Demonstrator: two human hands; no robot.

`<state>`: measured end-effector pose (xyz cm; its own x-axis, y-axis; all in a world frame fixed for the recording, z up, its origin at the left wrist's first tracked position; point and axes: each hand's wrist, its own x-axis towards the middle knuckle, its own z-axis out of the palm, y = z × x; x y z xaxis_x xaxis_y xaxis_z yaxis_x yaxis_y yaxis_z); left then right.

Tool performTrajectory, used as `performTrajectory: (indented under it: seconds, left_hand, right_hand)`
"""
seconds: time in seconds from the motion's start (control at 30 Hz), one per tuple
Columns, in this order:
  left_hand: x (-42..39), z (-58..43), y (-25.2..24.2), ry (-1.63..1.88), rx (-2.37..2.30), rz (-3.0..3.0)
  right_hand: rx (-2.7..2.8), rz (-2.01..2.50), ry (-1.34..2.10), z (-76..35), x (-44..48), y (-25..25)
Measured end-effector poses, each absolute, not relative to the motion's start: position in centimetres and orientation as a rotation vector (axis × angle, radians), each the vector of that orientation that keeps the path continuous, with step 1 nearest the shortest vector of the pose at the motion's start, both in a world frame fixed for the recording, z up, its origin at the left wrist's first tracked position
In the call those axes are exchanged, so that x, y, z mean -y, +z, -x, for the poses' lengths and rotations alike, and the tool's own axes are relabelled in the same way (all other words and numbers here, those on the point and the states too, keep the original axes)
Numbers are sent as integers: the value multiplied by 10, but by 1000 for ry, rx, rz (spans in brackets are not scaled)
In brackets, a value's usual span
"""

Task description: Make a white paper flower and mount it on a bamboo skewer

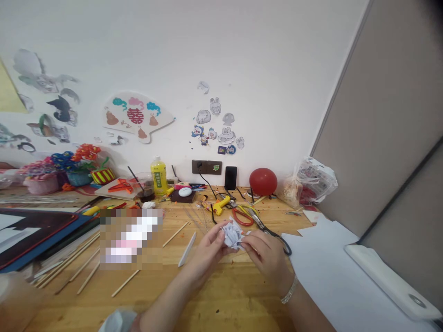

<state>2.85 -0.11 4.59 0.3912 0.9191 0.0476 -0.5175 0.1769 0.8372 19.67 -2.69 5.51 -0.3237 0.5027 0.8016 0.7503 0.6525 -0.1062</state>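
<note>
A folded white paper flower [232, 234] is held above the wooden table. My left hand [209, 248] supports it from the left, fingers wrapped round its side and underneath. My right hand [267, 258] is closed at the flower's right edge, thumb and finger pinching a paper petal. Just behind the flower lie scissors with red handles [242, 217], a dark-handled pair of scissors [277, 234] and a yellow glue gun [221, 205]. Left of my left hand is a narrow white paper strip [187, 249].
Wooden sticks [126, 282] lie on the left, near a blurred arm-like shape [17, 299]. White paper sheets [325, 272] cover the right side. Along the wall stand a yellow bottle [158, 176], a phone [230, 178] and a red balloon [263, 181]. A cup of dark liquid [144, 186] stands nearby.
</note>
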Motion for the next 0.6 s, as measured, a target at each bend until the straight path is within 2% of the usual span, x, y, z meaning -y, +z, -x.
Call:
performTrajectory:
  seconds: [0.2,0.43,0.6]
  left_hand:
    - [2,-26,47,1068,-477,-934]
    - [-2,-32,42,1127,-383,-875]
    - [3,-35,48,1131,-458,-762]
  right_hand:
    - [2000,912,-188,-197,29,60]
    - [2058,783,-507,-192,31,54]
    - [1978,834,-410,-193,30,51]
